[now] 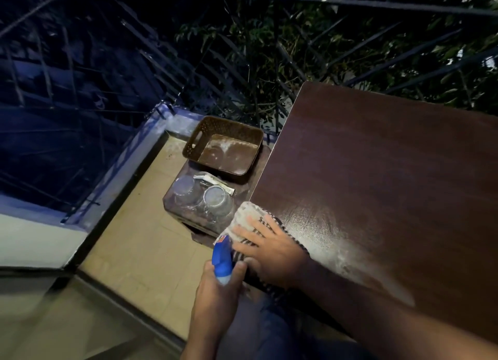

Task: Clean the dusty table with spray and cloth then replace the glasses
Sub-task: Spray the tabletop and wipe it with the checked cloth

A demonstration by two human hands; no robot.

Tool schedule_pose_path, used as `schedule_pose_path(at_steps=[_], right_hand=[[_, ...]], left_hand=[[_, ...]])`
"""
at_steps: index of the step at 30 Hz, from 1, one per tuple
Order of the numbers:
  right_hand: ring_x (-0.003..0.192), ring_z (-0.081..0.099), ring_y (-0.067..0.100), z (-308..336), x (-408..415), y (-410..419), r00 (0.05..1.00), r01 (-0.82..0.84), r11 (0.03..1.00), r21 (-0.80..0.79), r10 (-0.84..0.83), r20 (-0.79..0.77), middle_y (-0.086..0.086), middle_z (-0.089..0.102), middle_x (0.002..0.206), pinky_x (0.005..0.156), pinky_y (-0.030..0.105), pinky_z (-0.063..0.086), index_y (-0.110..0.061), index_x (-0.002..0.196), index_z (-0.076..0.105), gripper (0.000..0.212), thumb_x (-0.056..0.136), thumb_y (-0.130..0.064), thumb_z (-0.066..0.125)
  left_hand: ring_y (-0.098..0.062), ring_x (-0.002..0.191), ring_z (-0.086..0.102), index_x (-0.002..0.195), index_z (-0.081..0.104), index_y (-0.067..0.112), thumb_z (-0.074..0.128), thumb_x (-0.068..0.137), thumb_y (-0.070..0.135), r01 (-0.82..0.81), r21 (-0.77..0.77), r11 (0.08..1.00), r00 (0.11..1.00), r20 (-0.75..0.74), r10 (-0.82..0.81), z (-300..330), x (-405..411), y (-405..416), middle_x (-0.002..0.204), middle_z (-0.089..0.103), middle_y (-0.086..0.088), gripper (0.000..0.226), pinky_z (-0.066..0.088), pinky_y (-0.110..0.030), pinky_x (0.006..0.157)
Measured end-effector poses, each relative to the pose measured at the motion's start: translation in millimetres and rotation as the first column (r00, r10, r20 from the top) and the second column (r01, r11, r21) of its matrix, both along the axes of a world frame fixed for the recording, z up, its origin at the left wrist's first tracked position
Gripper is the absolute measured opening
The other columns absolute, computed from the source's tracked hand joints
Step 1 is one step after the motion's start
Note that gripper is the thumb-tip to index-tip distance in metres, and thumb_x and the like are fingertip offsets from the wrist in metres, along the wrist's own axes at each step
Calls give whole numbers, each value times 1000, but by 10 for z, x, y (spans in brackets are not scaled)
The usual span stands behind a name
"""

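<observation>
A dark brown wooden table [390,187] fills the right side, with a band of white dust [334,241] along its near left edge. My right hand [269,251] lies flat on a striped white cloth [250,219] at the table's left corner. My left hand [215,295] grips a spray bottle with a blue nozzle [222,260], held just left of the cloth. Two clear glasses [186,189] [217,200] stand on a low stool left of the table.
A brown perforated basket [199,141], dusty inside, sits on the stool [258,168] behind the glasses. A small packet [215,184] lies between them. Black metal railing [242,63] and foliage lie beyond. Tiled balcony floor [134,238] is at the left.
</observation>
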State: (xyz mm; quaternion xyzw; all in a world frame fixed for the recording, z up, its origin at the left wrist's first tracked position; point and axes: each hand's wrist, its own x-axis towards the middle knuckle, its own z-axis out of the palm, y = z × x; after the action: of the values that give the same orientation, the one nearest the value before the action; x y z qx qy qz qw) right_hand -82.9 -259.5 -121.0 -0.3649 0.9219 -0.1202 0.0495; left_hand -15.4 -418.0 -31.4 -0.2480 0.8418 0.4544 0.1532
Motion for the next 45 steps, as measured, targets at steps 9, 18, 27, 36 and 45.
schedule_pose_path(at_steps=[9, 18, 27, 36, 45], right_hand=[[154, 5, 33, 162, -818, 399, 902, 417, 899, 134, -428, 63, -6, 18, 166, 122, 59, 1, -41, 157, 15, 61, 97, -49, 14], [154, 2, 30, 92, -79, 309, 942, 326, 942, 79, -331, 60, -5, 15, 167, 121, 61, 4, -40, 157, 18, 56, 102, -49, 25], [153, 13, 29, 6, 382, -5, 997, -46, 998, 46, 43, 65, -6, 27, 163, 119, 61, 14, -37, 150, 34, 57, 94, -42, 42], [154, 7, 30, 192, -203, 134, 944, 324, 944, 59, -327, 40, -4, 23, 165, 123, 55, -1, -39, 155, 28, 57, 99, -41, 41], [147, 32, 29, 81, 766, 732, 997, -70, 992, 103, 74, -29, -10, 36, 159, 117, 59, 28, -44, 145, 39, 55, 91, -49, 49]], left_hand=[[-22, 82, 71, 96, 62, 22, 52, 69, 73, 65, -58, 996, 993, 98, -59, 38, 97, 8, 83, 75, -8, 59, 54, -41, 80], [-11, 52, 67, 83, 61, 15, 53, 80, 58, 138, -29, 990, 976, 175, -131, 147, 371, -8, 59, 72, -3, 43, 49, -32, 62], [-16, 68, 72, 94, 62, 19, 63, 92, 46, 47, -47, 998, 989, 140, -40, 84, 389, -127, 69, 76, -6, 27, 54, -33, 71], [-11, 62, 70, 89, 59, 20, 60, 98, 39, 113, -38, 993, 992, 61, -110, 375, 246, 61, 67, 76, -7, 21, 47, -27, 64], [-8, 70, 71, 107, 67, 16, 58, 85, 59, 221, -37, 975, 973, 83, -217, 343, 142, 239, 72, 76, 2, 49, 49, -28, 69]])
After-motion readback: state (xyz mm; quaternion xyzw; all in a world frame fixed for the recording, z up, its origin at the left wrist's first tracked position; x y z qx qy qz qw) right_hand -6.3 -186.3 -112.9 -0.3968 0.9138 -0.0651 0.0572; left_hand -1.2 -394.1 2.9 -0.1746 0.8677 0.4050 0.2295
